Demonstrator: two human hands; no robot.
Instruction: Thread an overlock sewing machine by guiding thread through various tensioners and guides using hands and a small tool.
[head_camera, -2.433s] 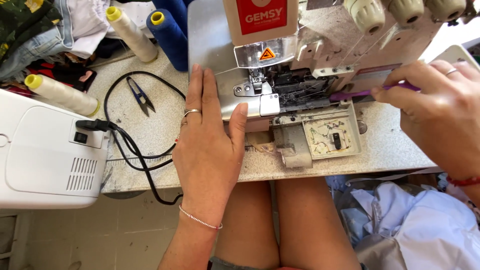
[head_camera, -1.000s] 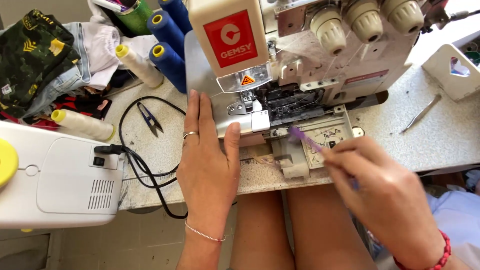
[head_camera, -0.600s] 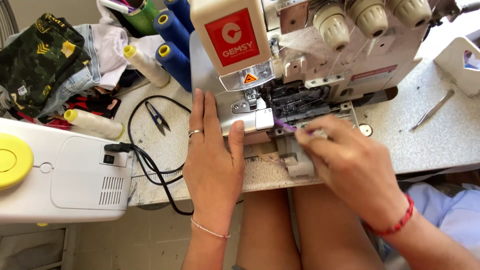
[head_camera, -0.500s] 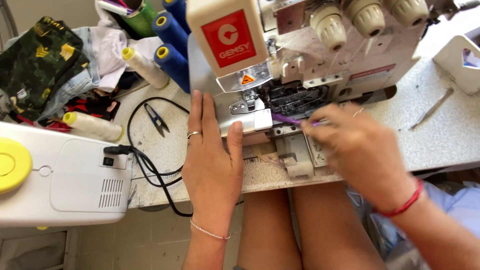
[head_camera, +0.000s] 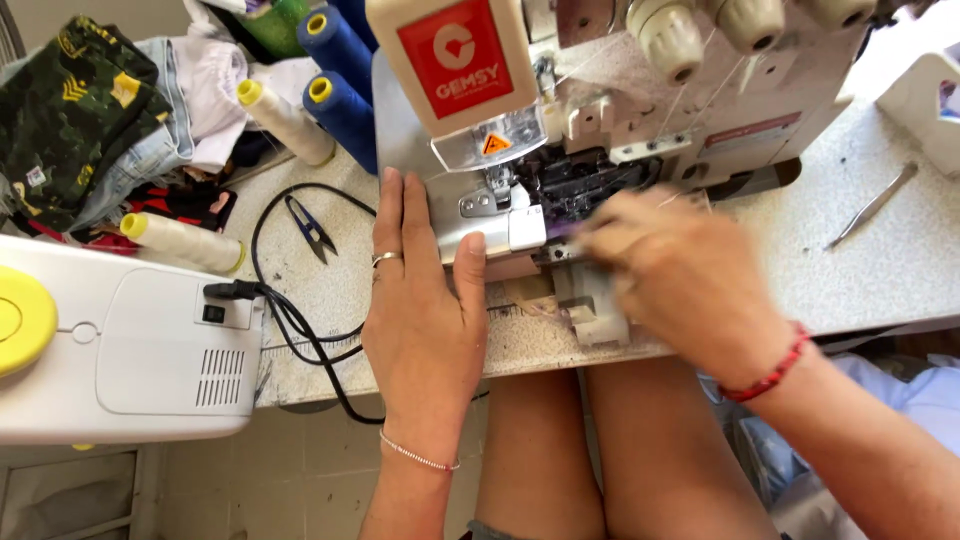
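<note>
The left hand (head_camera: 425, 320) lies flat, palm down, on the speckled grey tabletop (head_camera: 880, 270) just beside the cream-coloured overlock sewing machine (head_camera: 640, 90). Its fingers are extended and close together, and the thumb presses against the machine's white front plate (head_camera: 495, 222), apparently to steady the hand and the machine front while the other hand works.

The right hand (head_camera: 675, 270) is at the dark needle and looper area (head_camera: 580, 180), blurred by motion. Its fingers appear bunched around a thin purple tool (head_camera: 562, 230), of which only the tip shows at the presser foot; the exact grip cannot be told. A red cord bracelet (head_camera: 770, 372) sits on that wrist.

Left of the machine, a small pair of dark thread snips (head_camera: 310, 228) lies open within a loop of black power cable (head_camera: 300, 320), within easy reach. Blue thread cones (head_camera: 340, 60) and cream thread cones (head_camera: 285, 120) lie behind it, near a heap of folded fabric (head_camera: 90, 110).

A white box-shaped appliance with a yellow disc (head_camera: 120, 350) stands at the left edge. Metal tweezers (head_camera: 875, 205) rest well apart on the right.

A white plastic tray (head_camera: 920, 100) sits at the far right; its contents cannot be made out.
</note>
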